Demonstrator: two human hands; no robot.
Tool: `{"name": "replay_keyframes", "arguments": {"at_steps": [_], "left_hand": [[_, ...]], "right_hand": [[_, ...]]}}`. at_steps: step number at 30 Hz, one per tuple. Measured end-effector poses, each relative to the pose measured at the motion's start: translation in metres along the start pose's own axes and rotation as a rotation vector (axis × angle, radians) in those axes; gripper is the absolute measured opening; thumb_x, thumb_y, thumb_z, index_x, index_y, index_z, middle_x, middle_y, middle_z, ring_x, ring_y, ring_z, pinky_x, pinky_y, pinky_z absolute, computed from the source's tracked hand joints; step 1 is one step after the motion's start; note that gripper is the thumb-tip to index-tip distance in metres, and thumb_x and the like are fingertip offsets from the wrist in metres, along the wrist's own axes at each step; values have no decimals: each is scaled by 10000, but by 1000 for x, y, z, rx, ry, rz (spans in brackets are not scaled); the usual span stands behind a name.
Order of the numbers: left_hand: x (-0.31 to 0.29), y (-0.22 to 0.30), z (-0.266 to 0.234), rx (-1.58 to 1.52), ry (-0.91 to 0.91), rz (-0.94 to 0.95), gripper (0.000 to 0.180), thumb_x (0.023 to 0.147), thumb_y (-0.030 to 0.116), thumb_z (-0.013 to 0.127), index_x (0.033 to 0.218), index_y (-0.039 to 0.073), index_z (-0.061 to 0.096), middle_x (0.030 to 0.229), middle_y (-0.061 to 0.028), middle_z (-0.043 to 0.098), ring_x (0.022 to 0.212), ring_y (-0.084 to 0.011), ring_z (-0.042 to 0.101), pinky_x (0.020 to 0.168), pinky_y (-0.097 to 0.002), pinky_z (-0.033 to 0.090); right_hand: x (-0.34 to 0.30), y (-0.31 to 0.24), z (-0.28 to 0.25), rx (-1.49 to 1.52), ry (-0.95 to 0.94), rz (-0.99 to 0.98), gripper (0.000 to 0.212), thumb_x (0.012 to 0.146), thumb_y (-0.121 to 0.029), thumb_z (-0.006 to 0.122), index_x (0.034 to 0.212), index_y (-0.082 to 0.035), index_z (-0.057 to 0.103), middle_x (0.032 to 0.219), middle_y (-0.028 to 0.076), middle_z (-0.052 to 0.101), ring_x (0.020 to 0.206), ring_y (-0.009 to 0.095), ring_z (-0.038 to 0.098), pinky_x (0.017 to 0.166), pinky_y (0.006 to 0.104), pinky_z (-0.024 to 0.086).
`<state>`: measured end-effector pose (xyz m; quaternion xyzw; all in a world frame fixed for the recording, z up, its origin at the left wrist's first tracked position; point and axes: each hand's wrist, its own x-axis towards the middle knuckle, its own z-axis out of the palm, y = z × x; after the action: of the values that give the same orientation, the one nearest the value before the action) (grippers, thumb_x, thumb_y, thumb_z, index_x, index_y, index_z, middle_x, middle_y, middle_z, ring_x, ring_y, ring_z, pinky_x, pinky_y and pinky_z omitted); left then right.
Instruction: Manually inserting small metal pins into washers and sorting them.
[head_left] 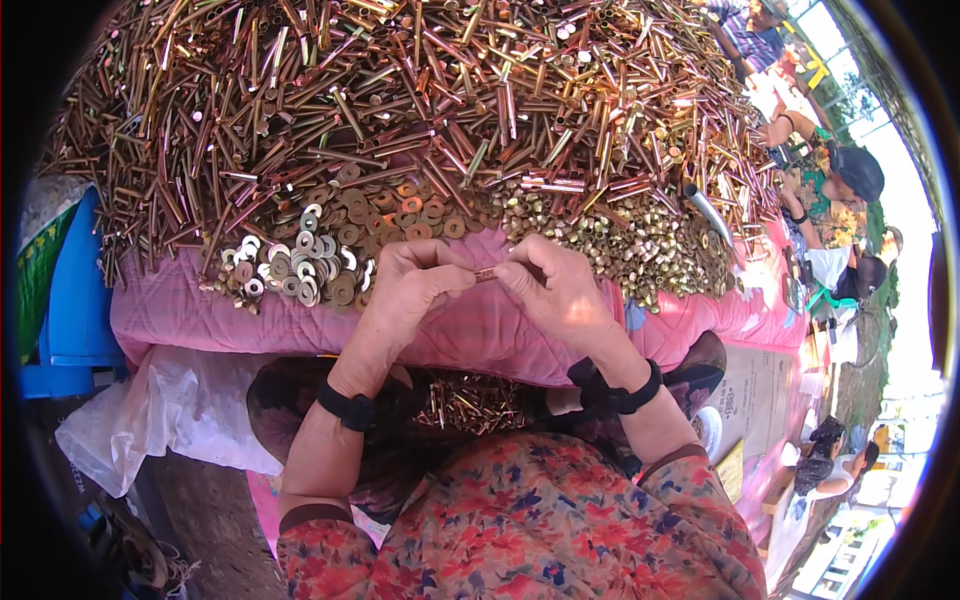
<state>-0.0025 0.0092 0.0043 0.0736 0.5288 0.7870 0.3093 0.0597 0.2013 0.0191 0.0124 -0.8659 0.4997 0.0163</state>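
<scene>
Two hands' grip (487,275) pinches one metal tube (486,274).

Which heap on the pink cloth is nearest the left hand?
The flat washers, just beyond the left hand; the small nuts lie toward the right.

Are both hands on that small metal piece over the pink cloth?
Yes, the left hand and right hand pinch the small metal piece between their fingertips, above the pink cloth.
</scene>
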Motion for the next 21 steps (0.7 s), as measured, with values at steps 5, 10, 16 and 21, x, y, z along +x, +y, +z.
{"name": "replay_keyframes", "arguments": {"at_steps": [5, 10, 16, 21], "left_hand": [[2, 0, 1, 15, 5, -27, 52, 699, -17, 652, 748, -22, 639, 597, -43, 590, 430, -39, 421, 407, -172, 291], [0, 2, 3, 22, 23, -72, 42, 703, -24, 652, 741, -15, 637, 609, -46, 594, 439, -36, 427, 410, -167, 278], [-2, 20, -7, 312, -445, -53, 86, 755, 60, 659, 793, -15, 677, 634, 4, 598, 556, -59, 527, 503, -213, 409], [36, 42, -31, 1292, 215, 555, 142, 726, 86, 650, 851, 26, 685, 750, -139, 625, 677, -281, 601, 626, -331, 472]], "right_hand": [[-3, -2, 12, 324, 110, -10, 299, 887, -307, 595, 830, -13, 598, 676, 89, 567, 580, 170, 510, 568, 286, 423], [-4, -7, 11, 407, 25, 98, 341, 897, -304, 578, 775, 15, 580, 598, 109, 508, 537, 162, 466, 537, 308, 408], [-3, 4, -6, 81, -200, 159, 343, 877, -310, 597, 765, 14, 590, 593, 78, 504, 562, 104, 479, 528, 297, 400], [24, 1, 2, -268, -7, -57, 310, 852, -290, 608, 782, 12, 601, 626, 124, 561, 527, 193, 514, 513, 320, 408]]}}
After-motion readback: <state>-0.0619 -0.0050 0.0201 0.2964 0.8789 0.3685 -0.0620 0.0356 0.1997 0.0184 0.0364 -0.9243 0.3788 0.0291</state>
